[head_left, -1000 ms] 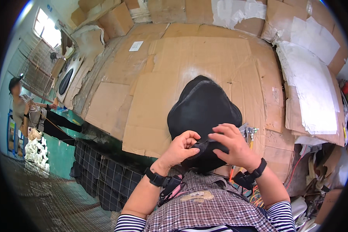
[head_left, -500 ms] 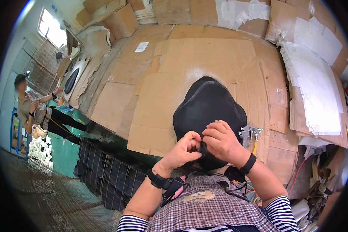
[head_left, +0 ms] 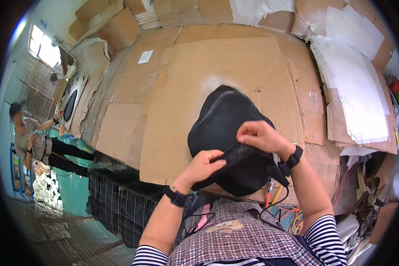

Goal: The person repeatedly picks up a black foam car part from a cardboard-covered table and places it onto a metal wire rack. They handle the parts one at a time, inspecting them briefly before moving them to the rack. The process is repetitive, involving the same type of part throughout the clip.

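Observation:
A black, rounded, seat-shaped padded piece (head_left: 224, 119) lies on the cardboard in front of me, narrower at its far end. My left hand (head_left: 201, 167) pinches one end of a black fabric strip (head_left: 236, 154) at the near left of the piece. Farther right and a little higher, my right hand (head_left: 261, 136) pinches the strip with thumb and fingers. The strip runs slantwise between both hands across the piece. Whether it is joined to the piece, I cannot tell. Dark straps sit on both my wrists.
Cardboard sheets (head_left: 164, 115) cover the table. Right of my apron, an orange-tipped hose fitting (head_left: 269, 191) and tangled cables (head_left: 295, 219) hang at the near edge. A wire rack (head_left: 115, 204) stands lower left. Another person (head_left: 29, 142) works at the far left beside a black oval piece (head_left: 70, 105).
My hands have moved apart, and the black strip now stretches between them. The spray gun seen right of the piece is now mostly hidden behind my right hand. The whole view has shifted slightly.

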Tool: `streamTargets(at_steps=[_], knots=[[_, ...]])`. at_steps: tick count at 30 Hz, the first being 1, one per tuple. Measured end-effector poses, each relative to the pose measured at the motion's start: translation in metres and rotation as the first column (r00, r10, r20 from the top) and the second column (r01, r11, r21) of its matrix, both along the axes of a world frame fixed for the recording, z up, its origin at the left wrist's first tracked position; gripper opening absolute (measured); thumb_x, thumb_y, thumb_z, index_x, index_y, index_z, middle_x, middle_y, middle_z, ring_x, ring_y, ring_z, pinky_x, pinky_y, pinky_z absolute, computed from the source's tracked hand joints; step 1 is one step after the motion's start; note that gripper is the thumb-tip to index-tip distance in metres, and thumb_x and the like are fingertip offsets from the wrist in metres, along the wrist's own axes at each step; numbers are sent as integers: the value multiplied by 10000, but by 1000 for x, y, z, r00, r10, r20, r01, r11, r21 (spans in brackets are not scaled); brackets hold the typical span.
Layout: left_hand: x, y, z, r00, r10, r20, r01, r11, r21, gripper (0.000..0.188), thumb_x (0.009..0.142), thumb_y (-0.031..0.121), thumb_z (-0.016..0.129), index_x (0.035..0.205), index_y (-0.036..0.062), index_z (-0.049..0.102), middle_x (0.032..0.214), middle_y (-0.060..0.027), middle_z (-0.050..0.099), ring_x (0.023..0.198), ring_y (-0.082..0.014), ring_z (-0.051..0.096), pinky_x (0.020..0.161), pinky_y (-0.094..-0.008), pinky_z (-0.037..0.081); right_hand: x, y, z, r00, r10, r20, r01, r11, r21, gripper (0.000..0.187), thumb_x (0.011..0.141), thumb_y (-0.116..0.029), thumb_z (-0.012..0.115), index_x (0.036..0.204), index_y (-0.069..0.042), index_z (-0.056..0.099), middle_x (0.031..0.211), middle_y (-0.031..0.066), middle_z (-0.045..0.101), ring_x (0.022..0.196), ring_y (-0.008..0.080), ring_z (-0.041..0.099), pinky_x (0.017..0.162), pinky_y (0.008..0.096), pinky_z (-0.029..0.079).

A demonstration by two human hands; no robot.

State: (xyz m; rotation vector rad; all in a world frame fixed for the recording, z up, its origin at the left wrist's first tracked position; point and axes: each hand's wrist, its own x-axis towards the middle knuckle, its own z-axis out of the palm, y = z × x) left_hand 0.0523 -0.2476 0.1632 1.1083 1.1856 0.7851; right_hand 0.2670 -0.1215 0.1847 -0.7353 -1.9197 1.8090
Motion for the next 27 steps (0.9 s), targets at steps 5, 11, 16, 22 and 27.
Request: streamTargets(at_steps=[5,11,16,22,27], knots=[[-11,85,-49,948,127,-292,-48,964,262,177,905,153,619,893,-23,618,745,50,567,698,-31,487,618,-225,416,-13,84,-21,857,-514,-32,507,832,227,185,888,-178,644,895,7,638,724,28,619,688,97,549,625,275,461],[-37,129,-135,679,513,-525,-384,858,342,369,886,216,619,1155,-22,533,1090,-197,599,1016,-365,564,912,-424,439,56,52,-63,654,-730,195,499,611,614,195,845,-164,659,922,14,638,777,132,631,737,277,610,662,354,479],[4,100,-94,544,557,-628,135,680,720,462,758,177,684,1157,26,506,1164,-197,521,1093,-394,475,919,-497,384,95,-68,-125,517,-718,466,177,622,763,568,669,-134,769,1183,-38,546,1256,195,500,1120,360,493,916,437,430],[49,53,-123,422,59,-904,414,875,250,723,822,435,647,1428,143,384,1522,-182,219,1402,-439,141,1088,-613,167,100,-99,-137,429,-755,497,276,633,723,808,644,-14,697,1387,-49,382,1401,239,354,1211,394,424,1047,441,359],[61,96,-127,404,139,-904,364,882,298,709,848,421,623,1443,144,357,1526,-182,219,1404,-450,126,1093,-626,145,146,-96,-123,479,-856,197,703,508,498,855,653,106,503,1457,-78,277,1316,204,450,1162,257,499,983,375,412]])
